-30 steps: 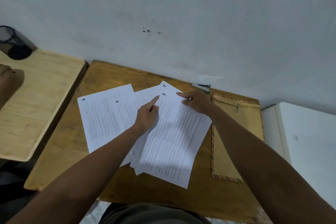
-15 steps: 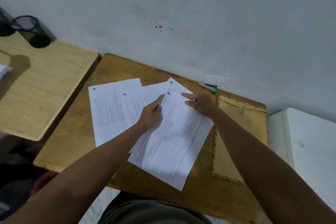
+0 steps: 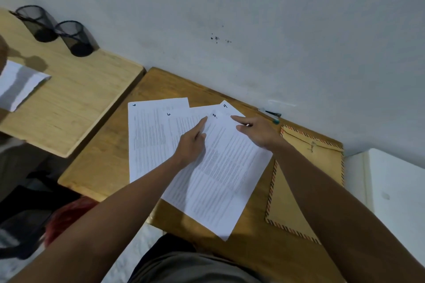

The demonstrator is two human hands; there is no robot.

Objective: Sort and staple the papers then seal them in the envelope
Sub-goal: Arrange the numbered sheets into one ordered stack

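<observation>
Several printed white sheets (image 3: 151,135) lie fanned out on a brown wooden desk (image 3: 108,158), each with a handwritten number at its top corner. My left hand (image 3: 192,142) rests on the overlapping sheets with its index finger stretched toward the number on the top sheet (image 3: 225,174). My right hand (image 3: 257,131) lies flat on the top sheet's upper right part, index finger extended. A brown envelope (image 3: 296,193) with a striped border lies on the desk to the right, partly under my right forearm. A small stapler (image 3: 272,115) sits by the wall behind my right hand.
A lighter wooden desk (image 3: 69,103) stands to the left with two black mesh cups (image 3: 76,38) and a white sheet (image 3: 18,85). A white cabinet (image 3: 395,181) adjoins the desk on the right. A grey wall runs directly behind.
The view has shifted left and down, showing more of the left desk and a second mesh cup. Both hands stay on the papers in nearly the same pose.
</observation>
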